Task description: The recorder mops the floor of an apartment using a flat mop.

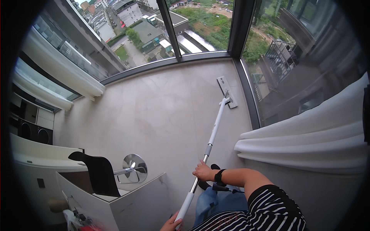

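A flat mop (217,122) with a white and silver pole slants from the lower middle up to the right. Its rectangular white head (222,83) lies flat on the floor, close beside the right-hand window frame. My right hand (204,171) is wrapped round the metal middle stretch of the pole, a dark band on its wrist. Lower down, my left hand (172,223) grips the white upper end of the pole, partly cut off by the picture's lower edge.
Pale floor (154,104) stretches to tall windows (204,27). A white curtain (308,140) hangs at the right, another (65,63) at the left. A black bar stool (99,173) with a round chrome base stands by a marble-look counter (135,206). Two front-loading machines (34,133) sit far left.
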{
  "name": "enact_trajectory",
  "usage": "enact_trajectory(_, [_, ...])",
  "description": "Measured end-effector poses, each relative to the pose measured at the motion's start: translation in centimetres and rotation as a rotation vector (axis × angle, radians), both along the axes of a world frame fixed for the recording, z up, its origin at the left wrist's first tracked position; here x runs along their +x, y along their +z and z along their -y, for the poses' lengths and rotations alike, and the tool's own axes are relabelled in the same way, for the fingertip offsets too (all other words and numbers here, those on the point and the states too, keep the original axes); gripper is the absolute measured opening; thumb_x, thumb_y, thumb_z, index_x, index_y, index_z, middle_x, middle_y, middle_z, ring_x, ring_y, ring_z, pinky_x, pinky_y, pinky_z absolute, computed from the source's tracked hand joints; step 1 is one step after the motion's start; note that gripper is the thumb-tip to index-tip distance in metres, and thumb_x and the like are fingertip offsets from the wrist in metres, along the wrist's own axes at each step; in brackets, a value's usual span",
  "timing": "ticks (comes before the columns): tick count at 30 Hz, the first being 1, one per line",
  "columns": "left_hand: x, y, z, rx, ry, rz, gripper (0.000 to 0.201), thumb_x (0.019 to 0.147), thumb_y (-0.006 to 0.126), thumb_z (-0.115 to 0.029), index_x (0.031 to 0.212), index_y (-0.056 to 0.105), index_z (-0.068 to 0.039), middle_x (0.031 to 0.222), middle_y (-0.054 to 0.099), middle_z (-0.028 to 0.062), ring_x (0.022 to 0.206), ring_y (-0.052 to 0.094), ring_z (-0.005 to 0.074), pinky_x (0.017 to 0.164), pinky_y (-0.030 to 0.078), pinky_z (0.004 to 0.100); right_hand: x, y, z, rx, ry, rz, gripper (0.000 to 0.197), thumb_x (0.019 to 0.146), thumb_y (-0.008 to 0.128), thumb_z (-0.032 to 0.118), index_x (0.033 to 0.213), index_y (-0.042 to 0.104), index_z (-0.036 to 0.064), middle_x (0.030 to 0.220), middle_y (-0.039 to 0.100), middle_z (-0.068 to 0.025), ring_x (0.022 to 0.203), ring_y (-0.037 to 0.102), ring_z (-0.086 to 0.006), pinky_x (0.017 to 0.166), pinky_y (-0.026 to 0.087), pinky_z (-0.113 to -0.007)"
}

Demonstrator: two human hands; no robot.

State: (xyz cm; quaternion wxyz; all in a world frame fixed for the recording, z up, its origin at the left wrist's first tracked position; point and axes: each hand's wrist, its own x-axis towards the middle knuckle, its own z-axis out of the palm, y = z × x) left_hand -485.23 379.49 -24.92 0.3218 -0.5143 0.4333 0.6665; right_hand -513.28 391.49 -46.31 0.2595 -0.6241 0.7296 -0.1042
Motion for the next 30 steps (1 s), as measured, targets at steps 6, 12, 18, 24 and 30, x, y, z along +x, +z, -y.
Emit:
enact_trajectory(6, [4.9, 15.4, 6.1, -0.557, -0.450, -0.097, 0.044, 0.084, 0.063, -0.019, 0.126, 0.053, -0.010, 0.059, 0.050, -0.0046, 0.045, 0.042, 0.0046, 0.038, 0.033, 0.0216, 8.9, 8.7, 3.8, -0.290, -0.028, 0.207, 0.008, 0.077, 0.058, 0.017, 0.077, 0.051, 0.0127, 0.070, 0.057, -0.0044, 0.074, 0.057, -0.0253, 0.072, 0.040, -0.041])
enact_trajectory(12, [2.6, 14.8, 8.2, -0.370, -0.541, -0.064, 0.044, 0.084, 0.062, -0.022, 0.126, 0.053, -0.014, 0.062, 0.053, 0.0000, 0.044, 0.046, 0.0088, 0.037, 0.034, 0.0256, 7.6, 9.4, 1.9, -0.077, -0.070, 0.320, 0.011, 0.073, 0.059, 0.010, 0.082, 0.054, 0.0124, 0.073, 0.059, -0.0060, 0.077, 0.057, -0.0276, 0.068, 0.041, -0.039])
enact_trajectory(18, [-3.6, 14.7, 10.7, -0.082, -0.250, -0.138, 0.044, 0.084, 0.063, -0.012, 0.126, 0.052, -0.007, 0.067, 0.054, 0.0018, 0.043, 0.042, 0.0072, 0.038, 0.033, 0.0213, 4.1, 9.8, 2.8, -0.145, -0.265, 0.269, 0.019, 0.075, 0.057, 0.009, 0.093, 0.059, 0.0151, 0.074, 0.062, -0.0067, 0.079, 0.058, -0.0282, 0.073, 0.038, -0.043])
enact_trajectory(24, [-11.0, 16.5, 16.6, -0.237, -0.267, -0.242, 0.041, 0.083, 0.063, -0.013, 0.123, 0.054, -0.003, 0.070, 0.059, 0.0041, 0.044, 0.044, 0.0047, 0.038, 0.034, 0.0183, -2.4, 10.9, 8.5, -0.151, -0.323, 0.254, 0.029, 0.075, 0.055, 0.007, 0.101, 0.060, 0.0179, 0.074, 0.059, -0.0062, 0.082, 0.056, -0.0242, 0.079, 0.033, -0.039])
enact_trajectory(30, [-23.4, 16.7, 20.9, -0.223, -0.182, -0.240, 0.042, 0.082, 0.064, -0.012, 0.121, 0.054, 0.000, 0.070, 0.058, 0.0031, 0.047, 0.045, 0.0044, 0.040, 0.034, 0.0171, -14.3, 11.4, 13.2, -0.202, -0.466, 0.235, 0.030, 0.072, 0.058, 0.005, 0.100, 0.058, 0.0187, 0.076, 0.057, -0.0062, 0.083, 0.056, -0.0240, 0.081, 0.032, -0.038])
